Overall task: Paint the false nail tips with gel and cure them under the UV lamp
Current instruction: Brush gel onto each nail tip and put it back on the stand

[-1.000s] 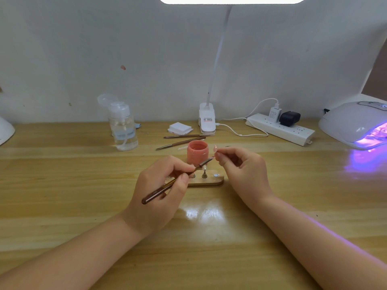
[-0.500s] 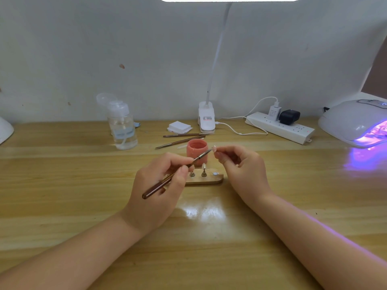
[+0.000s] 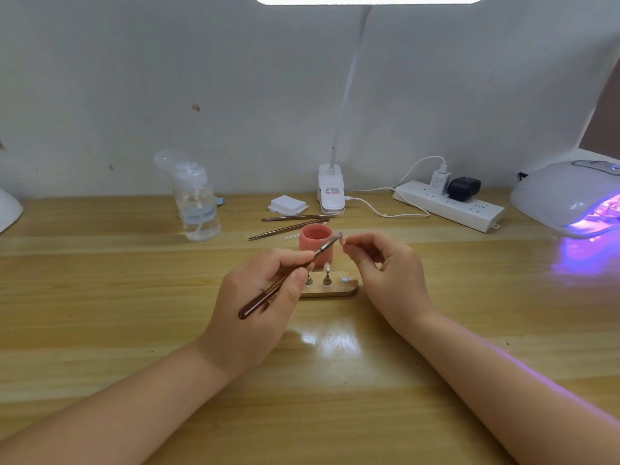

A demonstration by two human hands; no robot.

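The painting step is under way and nothing in view shows it finished. The left hand (image 3: 258,297) holds a slim brown gel brush (image 3: 285,280) in a writing grip, fingers curled round the handle, with the bristle end raised to a false nail tip (image 3: 342,239) that the right hand (image 3: 389,273) pinches between thumb and forefinger. The brush end meets the tip just in front of the open pink gel pot (image 3: 316,241), which stands on the tabletop (image 3: 100,297) behind the hands. How much gel the tip already carries is too small to tell.

Below the hands lies a small wooden nail stand (image 3: 335,290) with metal pegs. One peg bears another nail tip (image 3: 326,268); its colour cannot be judged. The peg beside it shows bare, and a pale spot sits on the right end of the stand. The left part of the stand is hidden by the left hand, so the count of tips left is uncertain.

The UV lamp (image 3: 567,196) sits far right at the back of the tabletop, well apart from the hands, lit and glowing purple. Whether any tips are inside it cannot be seen. By this layout, at least the held tip needs its coat completed and then curing, and the tip on the stand likely needs the same.
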